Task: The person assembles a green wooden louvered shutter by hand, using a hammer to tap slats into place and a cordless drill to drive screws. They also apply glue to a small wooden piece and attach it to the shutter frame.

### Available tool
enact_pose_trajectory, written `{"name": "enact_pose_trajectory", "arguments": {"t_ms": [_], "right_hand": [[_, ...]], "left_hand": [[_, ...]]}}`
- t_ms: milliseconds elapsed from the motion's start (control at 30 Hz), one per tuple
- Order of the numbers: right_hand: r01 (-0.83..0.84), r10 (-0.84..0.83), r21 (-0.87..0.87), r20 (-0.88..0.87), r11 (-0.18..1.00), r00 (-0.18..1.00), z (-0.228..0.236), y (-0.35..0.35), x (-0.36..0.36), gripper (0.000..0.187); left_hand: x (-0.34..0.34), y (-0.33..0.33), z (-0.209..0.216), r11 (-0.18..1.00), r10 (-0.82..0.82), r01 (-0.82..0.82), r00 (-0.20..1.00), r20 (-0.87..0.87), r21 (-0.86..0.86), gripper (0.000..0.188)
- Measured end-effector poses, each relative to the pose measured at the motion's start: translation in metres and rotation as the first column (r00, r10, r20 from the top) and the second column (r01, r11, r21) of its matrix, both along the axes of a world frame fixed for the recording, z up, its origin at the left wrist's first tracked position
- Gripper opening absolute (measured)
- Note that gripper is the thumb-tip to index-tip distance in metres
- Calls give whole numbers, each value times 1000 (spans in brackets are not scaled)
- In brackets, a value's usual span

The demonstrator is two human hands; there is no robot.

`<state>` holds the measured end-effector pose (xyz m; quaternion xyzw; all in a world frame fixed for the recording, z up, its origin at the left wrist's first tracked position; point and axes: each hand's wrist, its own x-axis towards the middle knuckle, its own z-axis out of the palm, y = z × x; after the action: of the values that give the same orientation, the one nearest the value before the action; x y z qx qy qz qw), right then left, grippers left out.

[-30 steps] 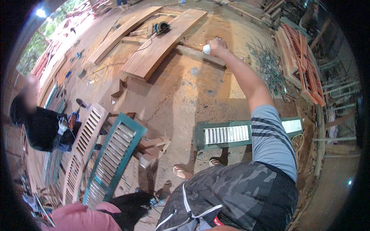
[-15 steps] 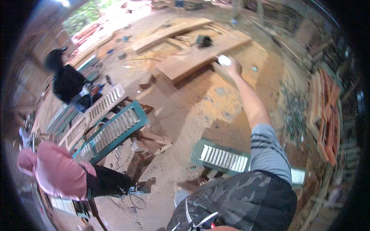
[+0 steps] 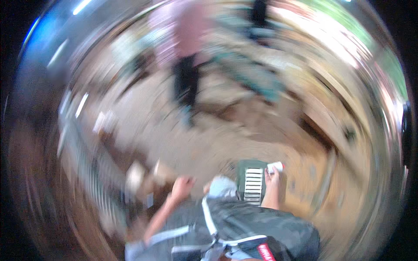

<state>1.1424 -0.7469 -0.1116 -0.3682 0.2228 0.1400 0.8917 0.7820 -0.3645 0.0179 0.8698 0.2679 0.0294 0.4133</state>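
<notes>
My right hand [image 3: 273,177] is closed round a small white bottle-like container [image 3: 275,167] with a red end. It is just right of a green-framed louvred panel [image 3: 242,173] with pale slats, which lies in front of my body and is partly hidden by it. My left hand [image 3: 183,187] is out to the left, above the ground, near some pale blocks [image 3: 163,170]. Its fingers are smeared by motion, and nothing can be made out in it.
A person in a pink top [image 3: 189,30] stands ahead, beside a blurred green louvred panel [image 3: 248,78]. Another person in dark clothes [image 3: 259,13] is farther back. Long boards [image 3: 322,126] lie at the right on sandy ground. More slatted panels [image 3: 98,182] stand at the left.
My view has swung left, blurring the surroundings. My right hand, stretched out over the boards before, is now drawn back beside the louvred panel, with the white container in it. My left hand has come into view.
</notes>
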Motion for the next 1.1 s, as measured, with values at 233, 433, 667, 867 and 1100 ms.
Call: {"name": "enact_pose_trajectory", "arguments": {"t_ms": [233, 433, 667, 867, 1100], "right_hand": [[-619, 663, -323, 35, 716, 748, 2, 214, -94, 47], [-772, 956, -601, 293, 206, 27, 91, 349, -243, 44], [-867, 936, -478, 221, -142, -275, 146, 433, -454, 48], [-838, 956, -531, 159, -128, -247, 123, 434, -559, 55], [-847, 983, -500, 134, 179, 129, 123, 406, -607, 60]], "left_hand": [[-208, -87, -26, 819, 497, -459, 867, 25, -345, 38], [-318, -182, -59, 489, 788, -817, 564, -248, -306, 34], [-394, -306, -122, 138, 971, -967, 175, -165, -215, 25], [-529, -288, -182, 22, 1000, -859, 18, 12, -512, 22], [-681, -67, -29, 501, 864, -865, 500, 62, -3, 20]]}}
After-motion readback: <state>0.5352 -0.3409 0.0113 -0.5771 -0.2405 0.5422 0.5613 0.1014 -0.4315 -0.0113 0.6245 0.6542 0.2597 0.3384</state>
